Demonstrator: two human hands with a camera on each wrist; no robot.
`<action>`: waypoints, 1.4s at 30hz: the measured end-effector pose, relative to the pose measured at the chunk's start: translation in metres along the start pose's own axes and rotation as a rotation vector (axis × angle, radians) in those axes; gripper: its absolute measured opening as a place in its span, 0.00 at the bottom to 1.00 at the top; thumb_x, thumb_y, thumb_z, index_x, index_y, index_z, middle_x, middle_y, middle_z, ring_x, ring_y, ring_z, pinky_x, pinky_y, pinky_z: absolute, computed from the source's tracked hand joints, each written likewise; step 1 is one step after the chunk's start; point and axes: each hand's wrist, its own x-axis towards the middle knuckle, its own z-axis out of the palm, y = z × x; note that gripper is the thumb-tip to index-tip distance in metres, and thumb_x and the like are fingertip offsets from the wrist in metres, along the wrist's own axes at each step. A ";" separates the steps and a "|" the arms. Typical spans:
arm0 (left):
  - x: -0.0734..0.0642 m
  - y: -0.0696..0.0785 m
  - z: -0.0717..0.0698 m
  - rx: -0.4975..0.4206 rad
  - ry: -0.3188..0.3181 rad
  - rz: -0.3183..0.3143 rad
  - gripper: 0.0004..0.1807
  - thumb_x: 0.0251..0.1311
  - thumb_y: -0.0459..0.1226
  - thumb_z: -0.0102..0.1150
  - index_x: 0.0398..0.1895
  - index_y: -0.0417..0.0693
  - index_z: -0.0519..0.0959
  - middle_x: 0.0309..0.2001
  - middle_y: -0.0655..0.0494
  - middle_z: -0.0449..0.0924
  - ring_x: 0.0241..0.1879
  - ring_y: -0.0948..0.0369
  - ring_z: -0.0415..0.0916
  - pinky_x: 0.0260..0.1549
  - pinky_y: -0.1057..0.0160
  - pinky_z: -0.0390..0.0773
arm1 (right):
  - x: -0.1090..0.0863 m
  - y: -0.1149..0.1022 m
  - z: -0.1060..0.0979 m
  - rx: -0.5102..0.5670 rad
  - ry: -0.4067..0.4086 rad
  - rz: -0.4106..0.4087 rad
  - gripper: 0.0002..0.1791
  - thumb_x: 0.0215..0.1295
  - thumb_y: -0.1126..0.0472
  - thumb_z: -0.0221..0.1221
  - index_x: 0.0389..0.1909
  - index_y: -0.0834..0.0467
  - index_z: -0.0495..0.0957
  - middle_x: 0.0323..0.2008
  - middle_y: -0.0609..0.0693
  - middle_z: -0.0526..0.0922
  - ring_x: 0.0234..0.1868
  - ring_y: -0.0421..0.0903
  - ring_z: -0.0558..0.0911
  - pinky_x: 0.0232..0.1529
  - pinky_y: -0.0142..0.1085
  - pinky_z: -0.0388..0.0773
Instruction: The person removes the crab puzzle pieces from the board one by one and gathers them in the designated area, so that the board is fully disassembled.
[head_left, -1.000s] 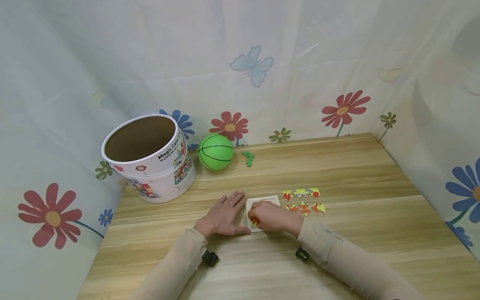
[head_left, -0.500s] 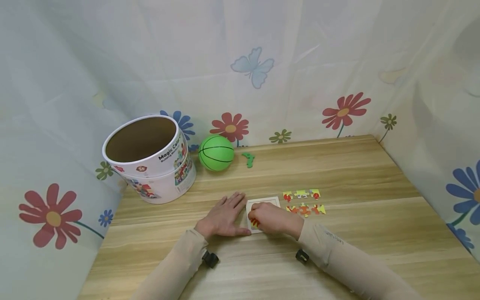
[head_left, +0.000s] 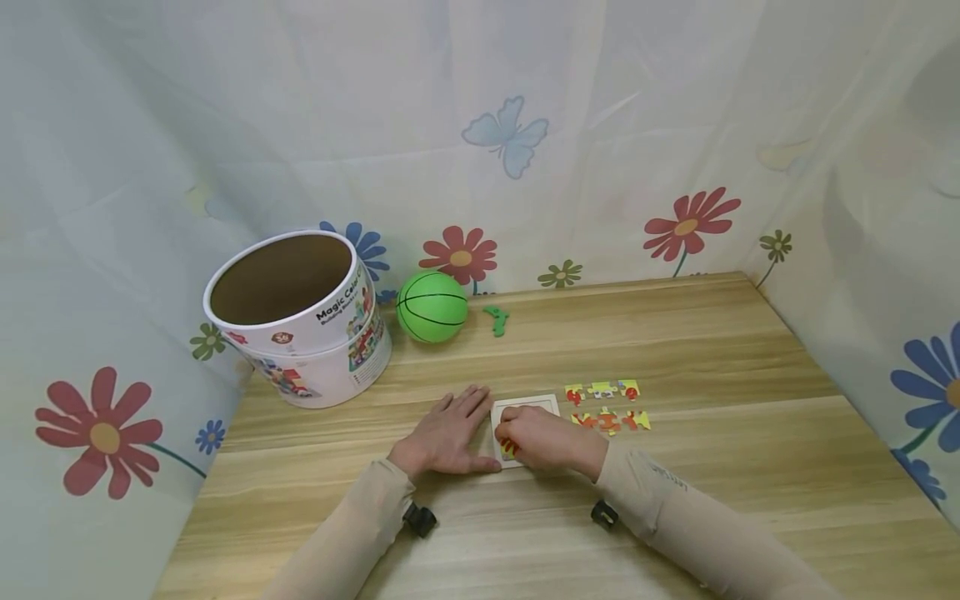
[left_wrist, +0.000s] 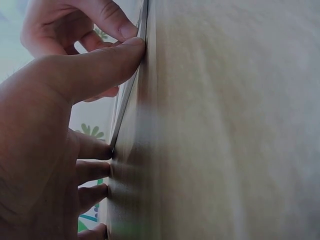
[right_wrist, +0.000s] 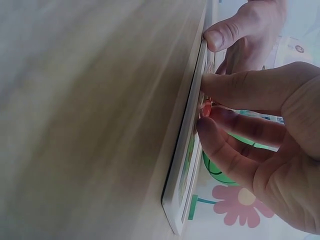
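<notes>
A small square wooden puzzle tray [head_left: 549, 402] lies flat on the table, with red-and-yellow puzzle pieces [head_left: 508, 450] showing in its near left part. My left hand [head_left: 444, 435] rests beside it with fingers spread, the thumb at the tray's near left corner. Over the tray, my right hand [head_left: 551, 437] has thumb and fingers brought together at a red puzzle piece [right_wrist: 206, 108], mostly hidden by the fingertips. Right of the tray lie loose jigsaw pieces in two rows, a yellow back row [head_left: 602, 389] and an orange-and-yellow front row [head_left: 609, 422].
A large white printed bucket [head_left: 330, 367] stands at the back left of the wooden table [head_left: 675, 500]. Beside it sit a green toy basketball [head_left: 432, 307] and a small green curved piece [head_left: 497, 320]. A flowered curtain [head_left: 600, 167] borders the table.
The left hand stays in place by the tray. The right hand's fingers shift only slightly over the puzzle pieces; the loose rows look unchanged.
</notes>
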 end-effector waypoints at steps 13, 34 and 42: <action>-0.001 0.001 -0.001 0.003 -0.001 -0.001 0.59 0.51 0.74 0.49 0.76 0.45 0.54 0.78 0.49 0.48 0.77 0.51 0.44 0.71 0.42 0.52 | -0.002 0.001 -0.001 -0.004 0.022 -0.026 0.11 0.46 0.68 0.64 0.33 0.54 0.80 0.34 0.45 0.77 0.30 0.42 0.76 0.36 0.35 0.75; -0.001 -0.001 0.001 -0.007 0.009 0.009 0.59 0.51 0.74 0.50 0.76 0.44 0.54 0.78 0.48 0.48 0.77 0.51 0.44 0.71 0.42 0.53 | -0.002 0.005 -0.002 0.051 0.007 -0.028 0.12 0.46 0.64 0.65 0.35 0.54 0.79 0.34 0.44 0.76 0.31 0.38 0.72 0.34 0.31 0.73; 0.000 -0.001 0.000 -0.008 0.002 0.006 0.59 0.51 0.74 0.50 0.76 0.44 0.54 0.78 0.47 0.48 0.77 0.50 0.45 0.71 0.42 0.53 | -0.005 0.006 -0.006 0.100 -0.008 -0.023 0.14 0.47 0.63 0.65 0.39 0.55 0.81 0.37 0.45 0.77 0.33 0.37 0.73 0.36 0.30 0.74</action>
